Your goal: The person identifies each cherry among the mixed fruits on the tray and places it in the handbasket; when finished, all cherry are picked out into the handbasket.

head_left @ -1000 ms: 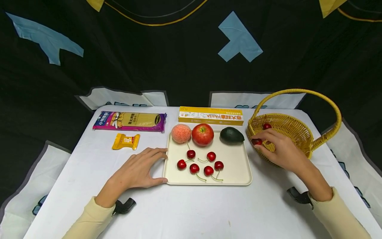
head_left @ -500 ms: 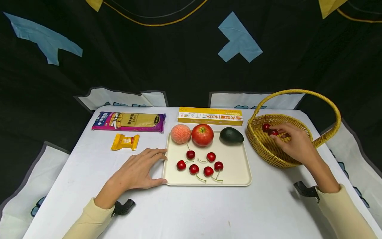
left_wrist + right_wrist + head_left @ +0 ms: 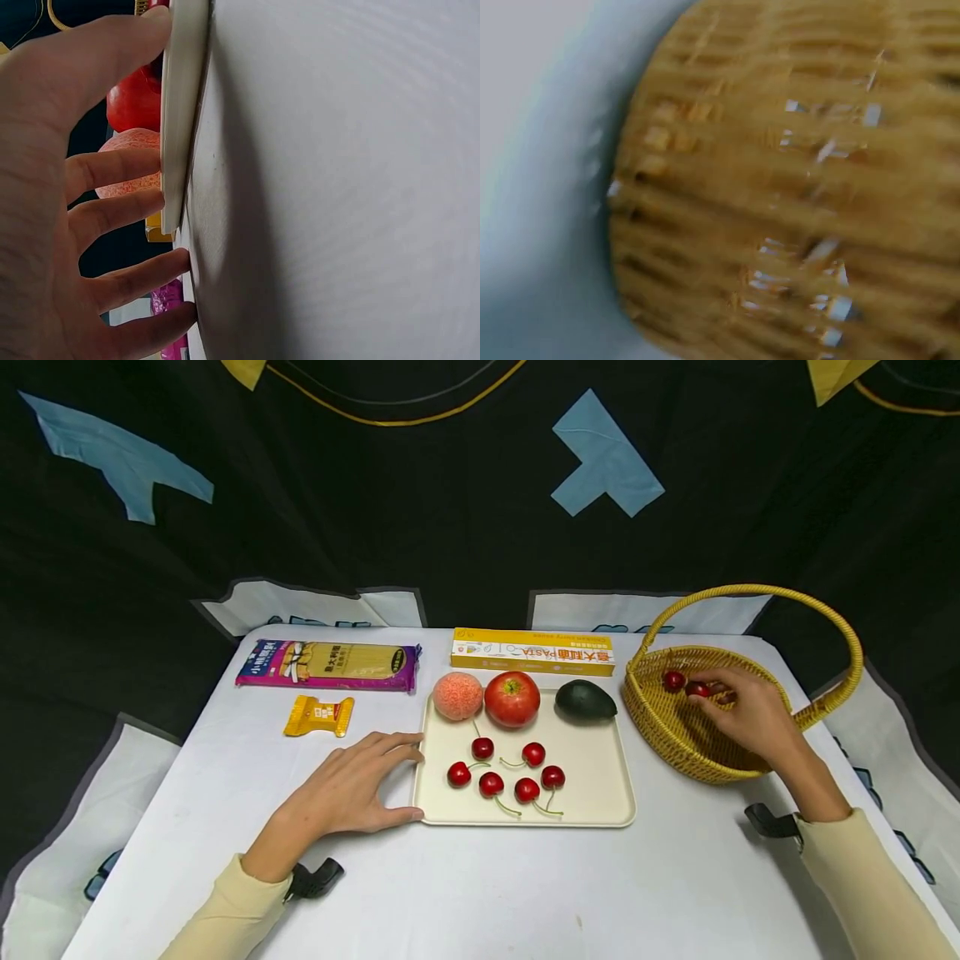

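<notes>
Inside the wicker basket point(image 3: 675, 747), my right hand point(image 3: 750, 714) pinches a cherry point(image 3: 697, 689) between thumb and fingers. Another cherry point(image 3: 673, 681) lies in the basket just left of it. The right wrist view has only the blurred basket weave point(image 3: 795, 195); hand and cherry are out of sight there. My left hand point(image 3: 348, 789) rests at the left edge of the cream tray point(image 3: 592, 802), fingers spread and touching its rim. On the tray are several stemmed cherries point(image 3: 491, 784), a red apple point(image 3: 512, 699), a pinkish round fruit point(image 3: 458, 696) and an avocado point(image 3: 586, 701).
Behind the tray lies a yellow-and-white pasta box point(image 3: 532, 652). To the left are a purple noodle packet point(image 3: 330, 665) and a small orange wrapped snack point(image 3: 319, 716). The basket's tall handle point(image 3: 840, 627) arches over its opening. Dark patterned cloth point(image 3: 420, 510) hangs behind the table.
My right hand has moved from the basket's left rim to the right, into the basket, carrying the cherry. The left hand has stayed at the tray edge.
</notes>
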Motion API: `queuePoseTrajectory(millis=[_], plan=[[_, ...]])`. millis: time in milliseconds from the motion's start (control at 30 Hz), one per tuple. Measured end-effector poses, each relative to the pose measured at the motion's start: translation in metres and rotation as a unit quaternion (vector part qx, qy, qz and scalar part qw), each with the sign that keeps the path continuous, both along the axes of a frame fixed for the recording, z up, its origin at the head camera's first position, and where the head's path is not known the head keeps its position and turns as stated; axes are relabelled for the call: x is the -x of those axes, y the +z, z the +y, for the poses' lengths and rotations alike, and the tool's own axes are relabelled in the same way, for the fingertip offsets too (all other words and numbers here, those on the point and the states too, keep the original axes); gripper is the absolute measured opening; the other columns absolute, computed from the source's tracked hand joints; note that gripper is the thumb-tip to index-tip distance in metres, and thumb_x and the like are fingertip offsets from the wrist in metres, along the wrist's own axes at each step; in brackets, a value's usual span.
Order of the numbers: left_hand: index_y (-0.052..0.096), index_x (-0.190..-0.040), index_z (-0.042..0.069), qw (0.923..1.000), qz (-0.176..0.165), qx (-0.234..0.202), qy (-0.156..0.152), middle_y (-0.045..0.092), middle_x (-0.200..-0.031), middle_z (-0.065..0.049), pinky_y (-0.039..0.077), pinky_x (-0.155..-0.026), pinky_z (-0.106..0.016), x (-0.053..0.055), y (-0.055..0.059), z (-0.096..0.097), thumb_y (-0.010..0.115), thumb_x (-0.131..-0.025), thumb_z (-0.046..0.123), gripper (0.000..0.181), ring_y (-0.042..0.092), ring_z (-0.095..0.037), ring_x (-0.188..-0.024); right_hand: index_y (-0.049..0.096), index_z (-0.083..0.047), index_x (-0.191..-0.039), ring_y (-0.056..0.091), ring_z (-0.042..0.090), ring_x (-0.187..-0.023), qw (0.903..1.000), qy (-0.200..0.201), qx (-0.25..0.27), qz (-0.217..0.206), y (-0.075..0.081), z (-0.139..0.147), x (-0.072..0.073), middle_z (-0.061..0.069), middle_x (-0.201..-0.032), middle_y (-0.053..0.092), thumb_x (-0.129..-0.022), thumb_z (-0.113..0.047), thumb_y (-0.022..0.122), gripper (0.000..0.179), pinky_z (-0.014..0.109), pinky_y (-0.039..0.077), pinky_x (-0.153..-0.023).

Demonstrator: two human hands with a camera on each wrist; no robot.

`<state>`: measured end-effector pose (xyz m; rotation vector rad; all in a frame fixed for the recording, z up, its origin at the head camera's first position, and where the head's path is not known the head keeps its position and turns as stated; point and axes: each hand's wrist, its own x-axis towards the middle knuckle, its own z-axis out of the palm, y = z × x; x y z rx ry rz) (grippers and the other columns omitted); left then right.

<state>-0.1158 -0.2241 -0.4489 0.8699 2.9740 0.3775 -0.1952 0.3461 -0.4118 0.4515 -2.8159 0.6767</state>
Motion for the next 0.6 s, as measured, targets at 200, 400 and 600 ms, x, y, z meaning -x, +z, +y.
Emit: queuePoseTrajectory(millis=[200,400,600], plan=[[0.068,-0.139,0.030,1.0000,-0.004,0.002,0.004,0.052,-0.163,0.008,0.059,-0.082,-0.051,0.000,0.001,0.000,0.077,-0.081,0.077,0.075,0.058,-0.024,-0.137,0.072,0.001,-0.128,0.070,0.044,-0.102,0.9997,-0.003,-0.009,-0.023,-0.007,0.009,0.010,0.028,-0.121,0.072,-0.097,-0.013,0.082,0.036,0.066,0.058,-0.086],[0.068,-0.139,0.030,1.0000,-0.002,-0.001,0.003,0.052,-0.163,0.009,0.059,-0.081,-0.050,0.000,-0.001,0.000,0.077,-0.081,0.078,0.075,0.058,-0.024,-0.135,0.071,0.001,-0.129,0.070,0.044,-0.102,0.9984,-0.015,-0.010,-0.053,-0.009,0.013,0.018,0.028,-0.120,0.071,-0.099,-0.017,0.080,0.036,0.066,0.057,-0.088],[0.068,-0.138,0.030,1.0000,-0.001,-0.003,0.003,0.052,-0.162,0.009,0.059,-0.081,-0.050,0.000,-0.002,-0.001,0.077,-0.081,0.078,0.074,0.059,-0.023,-0.135,0.071,0.001,-0.130,0.069,0.045,-0.107,0.9969,-0.020,-0.015,-0.075,-0.011,0.014,0.027,0.028,-0.124,0.070,-0.100,-0.019,0.079,0.037,0.067,0.055,-0.092]])
